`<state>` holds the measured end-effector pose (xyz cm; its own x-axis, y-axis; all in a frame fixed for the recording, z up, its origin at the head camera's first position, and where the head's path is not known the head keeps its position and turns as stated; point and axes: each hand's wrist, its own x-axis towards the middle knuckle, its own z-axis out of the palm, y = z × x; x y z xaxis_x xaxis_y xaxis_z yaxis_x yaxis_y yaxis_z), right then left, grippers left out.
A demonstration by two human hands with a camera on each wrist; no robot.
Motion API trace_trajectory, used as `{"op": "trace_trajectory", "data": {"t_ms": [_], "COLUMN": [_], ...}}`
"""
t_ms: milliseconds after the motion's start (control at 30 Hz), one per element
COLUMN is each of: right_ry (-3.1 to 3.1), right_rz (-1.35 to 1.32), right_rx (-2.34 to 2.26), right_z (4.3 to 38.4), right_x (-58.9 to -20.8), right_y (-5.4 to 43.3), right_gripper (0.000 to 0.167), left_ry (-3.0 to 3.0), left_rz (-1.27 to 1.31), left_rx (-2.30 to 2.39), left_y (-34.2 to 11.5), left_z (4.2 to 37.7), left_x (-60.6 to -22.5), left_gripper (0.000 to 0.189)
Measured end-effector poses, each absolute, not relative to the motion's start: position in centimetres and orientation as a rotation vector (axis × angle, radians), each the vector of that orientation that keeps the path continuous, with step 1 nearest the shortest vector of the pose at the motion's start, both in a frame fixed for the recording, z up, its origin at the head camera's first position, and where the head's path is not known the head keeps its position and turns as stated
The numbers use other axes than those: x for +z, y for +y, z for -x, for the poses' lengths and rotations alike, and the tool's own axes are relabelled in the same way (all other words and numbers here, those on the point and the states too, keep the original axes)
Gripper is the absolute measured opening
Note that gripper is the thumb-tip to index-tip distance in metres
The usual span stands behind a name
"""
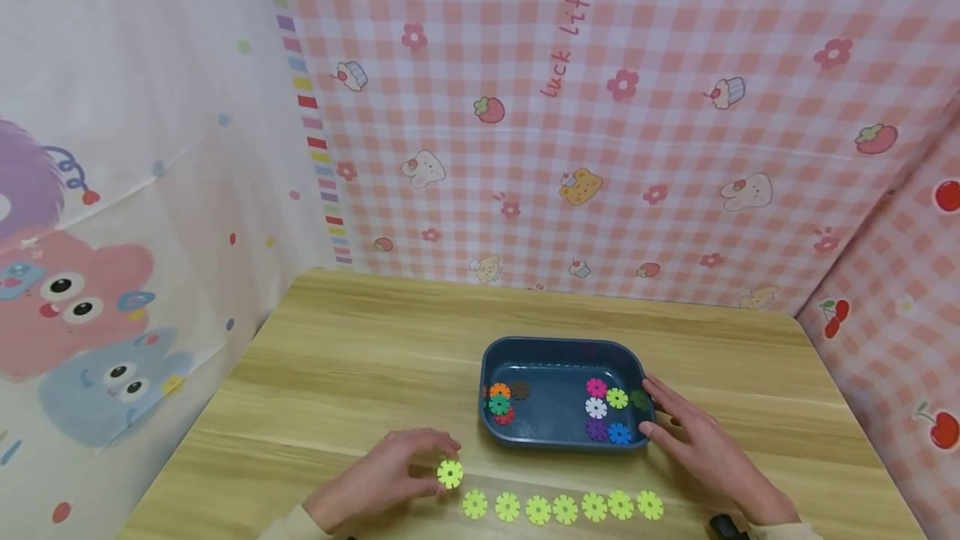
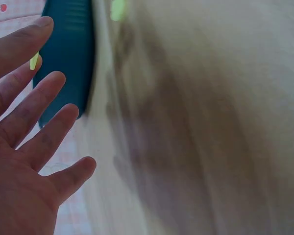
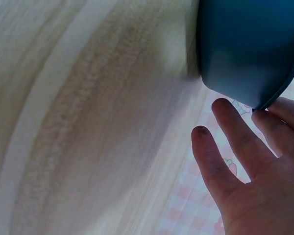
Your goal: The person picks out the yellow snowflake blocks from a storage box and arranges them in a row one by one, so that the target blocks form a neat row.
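Note:
My left hand [image 1: 390, 467] pinches a yellow-green snowflake disc [image 1: 450, 474] between thumb and forefinger, its other fingers spread in the left wrist view. The disc is held just beyond the left end of a row of several matching yellow-green discs [image 1: 538, 510] along the table's near side. My right hand [image 1: 701, 447] holds the right end of a dark blue tray [image 1: 562, 443], thumb at the rim and forefinger along the outer side. Inside the tray, orange, green, red and brown discs [image 1: 499, 404] lie left; pink, white, purple, blue and yellow-green discs [image 1: 596, 408] lie right.
The wood-grain table [image 1: 360, 357] runs back to a pink checked cloth [image 1: 525, 148]. A white cartoon-print cloth [image 1: 187, 190] hangs on the left, and another checked cloth [image 1: 900, 332] on the right. A black object [image 1: 727, 527] shows beside the right wrist.

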<state>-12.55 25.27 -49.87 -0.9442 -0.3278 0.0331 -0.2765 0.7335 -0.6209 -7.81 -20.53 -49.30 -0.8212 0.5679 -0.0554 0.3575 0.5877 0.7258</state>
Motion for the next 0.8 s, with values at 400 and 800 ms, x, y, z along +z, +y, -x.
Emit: {"op": "trace_trajectory", "data": {"t_ms": [400,800], "right_ry": [2.841,2.854], "right_rz": [0.48,0.493], "right_rx": [-0.998,-0.997], "right_z": [12.6,12.6], "right_x": [-50.0,-50.0], "right_y": [25.3,25.3], "right_gripper": [0.068,0.068], "left_ry": [2.454,2.501], "left_rz": [-0.739,-0.719], "left_rx": [0.961,0.91], "left_y": [-20.8,-20.7], "left_z": [7.8,7.5], "left_x": [-50.7,-51.2], "left_gripper": [0.035,0.025]}}
